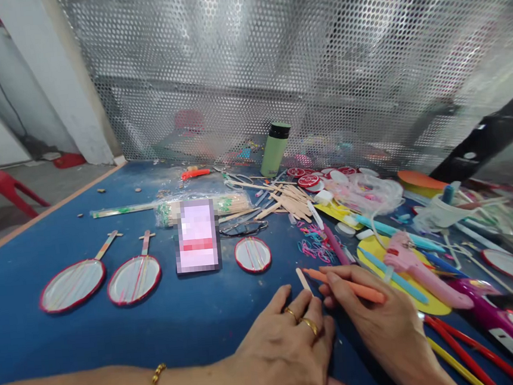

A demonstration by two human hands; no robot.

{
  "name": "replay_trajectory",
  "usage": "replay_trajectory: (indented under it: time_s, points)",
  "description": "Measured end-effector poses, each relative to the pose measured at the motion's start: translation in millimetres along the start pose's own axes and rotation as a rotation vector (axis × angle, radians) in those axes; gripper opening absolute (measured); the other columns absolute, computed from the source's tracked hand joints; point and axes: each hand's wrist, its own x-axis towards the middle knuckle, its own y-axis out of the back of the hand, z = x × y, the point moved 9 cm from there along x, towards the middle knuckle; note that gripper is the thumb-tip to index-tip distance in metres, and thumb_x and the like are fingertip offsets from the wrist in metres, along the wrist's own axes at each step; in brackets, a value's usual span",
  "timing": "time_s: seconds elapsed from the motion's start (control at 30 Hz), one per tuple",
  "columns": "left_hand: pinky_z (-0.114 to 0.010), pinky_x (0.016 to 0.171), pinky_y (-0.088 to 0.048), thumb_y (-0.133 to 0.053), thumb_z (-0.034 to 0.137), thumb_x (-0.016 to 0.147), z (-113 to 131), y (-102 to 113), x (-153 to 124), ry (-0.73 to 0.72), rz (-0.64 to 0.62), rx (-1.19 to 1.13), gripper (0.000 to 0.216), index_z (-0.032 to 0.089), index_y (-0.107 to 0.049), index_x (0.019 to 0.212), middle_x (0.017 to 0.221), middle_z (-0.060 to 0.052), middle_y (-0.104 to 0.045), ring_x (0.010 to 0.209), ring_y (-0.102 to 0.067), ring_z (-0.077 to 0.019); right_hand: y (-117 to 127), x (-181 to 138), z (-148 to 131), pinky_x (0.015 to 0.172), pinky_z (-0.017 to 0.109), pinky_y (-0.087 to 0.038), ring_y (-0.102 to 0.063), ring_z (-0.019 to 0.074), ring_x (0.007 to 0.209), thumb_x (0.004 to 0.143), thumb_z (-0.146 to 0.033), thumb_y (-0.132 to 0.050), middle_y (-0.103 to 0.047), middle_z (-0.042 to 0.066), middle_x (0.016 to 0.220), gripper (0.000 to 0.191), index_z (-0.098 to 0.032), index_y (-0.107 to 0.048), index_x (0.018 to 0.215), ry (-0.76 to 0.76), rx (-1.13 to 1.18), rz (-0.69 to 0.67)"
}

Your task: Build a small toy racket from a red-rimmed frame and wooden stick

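A pale wooden craft stick lies on the blue table, pinned under the fingertips of my left hand. Most of the stick is hidden by those fingers. My right hand grips an orange marker like a pen, its tip touching or just above the stick's far end. Beyond my hands lies a round white disc with a red rim and coloured lines across it. To the left are two similar discs with stick handles, one nearer the middle and one farther left.
A phone with a blurred screen stands beyond my left hand. Loose craft sticks, a green bottle and eyeglasses are farther back. A pink glue gun and several markers crowd the right. Perforated metal borders the back.
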Motion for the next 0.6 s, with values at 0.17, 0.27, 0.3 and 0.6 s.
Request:
replay_trajectory:
  time_s: [0.17,0.27,0.3,0.6]
  points:
    - [-0.052,0.109,-0.042,-0.042,0.065,0.098,1.1,-1.0,-1.0,0.007,0.004,-0.009,0.073,0.003,-0.056,0.134,0.137,-0.021,-0.06,0.134,-0.051,-0.036,0.1,0.5,0.3,0.055,0.021,-0.058,-0.071,0.0155,0.057,0.087,-0.047,-0.06,-0.076,0.002,0.072,0.03,-0.022,-0.076,0.091,-0.014,-0.006,0.002]
    - [-0.053,0.11,-0.042,-0.042,0.064,0.099,1.1,0.6,-1.3,0.015,-0.014,-0.028,0.073,0.003,-0.055,0.135,0.138,-0.021,-0.06,0.135,-0.05,-0.0359,-0.2,0.9,-2.6,0.053,0.02,-0.056,-0.071,0.0151,0.055,0.086,-0.048,-0.06,-0.075,0.002,0.07,0.031,-0.022,-0.076,0.089,-0.011,-0.011,-0.001]
    - [-0.053,0.11,-0.042,-0.041,0.064,0.099,1.1,1.3,-1.3,0.016,-0.022,-0.032,0.072,0.003,-0.055,0.135,0.138,-0.021,-0.059,0.136,-0.049,-0.0359,-0.4,1.1,-3.2,0.052,0.019,-0.056,-0.071,0.015,0.055,0.085,-0.047,-0.061,-0.075,0.002,0.07,0.031,-0.022,-0.077,0.089,-0.012,-0.011,-0.003]
    - [-0.054,0.111,-0.041,-0.044,0.064,0.098,1.7,2.0,-0.1,0.01,-0.054,-0.024,0.073,0.002,-0.055,0.136,0.14,-0.023,-0.057,0.137,-0.048,-0.0373,-2.5,1.8,-0.7,0.057,0.02,-0.057,-0.07,0.0144,0.057,0.085,-0.048,-0.061,-0.076,0.002,0.074,0.032,-0.022,-0.077,0.092,-0.016,-0.015,-0.014]
